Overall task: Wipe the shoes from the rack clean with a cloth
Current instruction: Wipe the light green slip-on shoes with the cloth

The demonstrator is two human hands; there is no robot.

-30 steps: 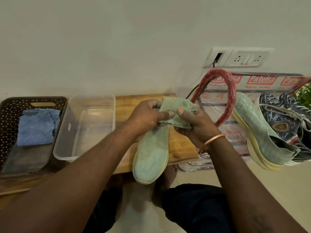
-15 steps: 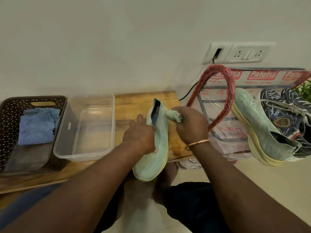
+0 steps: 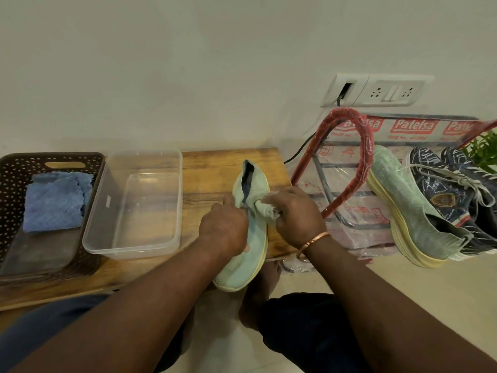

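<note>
Soft knit shoe [image 3: 242,267] lying on the worktop [image 3: 215,168], mid-wipe.
The left hand [image 3: 224,230] curls round its midfoot; the right hand [image 3: 298,219] clutches the bunched cloth [image 3: 265,208] at the collar. The upper looks light and floppy, so the firmer sole probably offers the surer hold.

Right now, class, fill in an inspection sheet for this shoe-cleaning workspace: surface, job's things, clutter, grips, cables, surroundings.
Surface: wooden board, bearing basket, tub and shoe.
Job's things: mint shoe on the board, toe past its front edge; cloth bunched at the shoe's opening; second mint shoe and dark patterned shoes on the red rack.
Clutter: brown basket holding a blue cloth; clear tub, apparently empty.
Grips: left hand holds the mint shoe; right hand grips the cloth.
Cables: black cable running down from the wall socket.
Surroundings: pale wall, tiled floor, green plant at the right edge.
</note>
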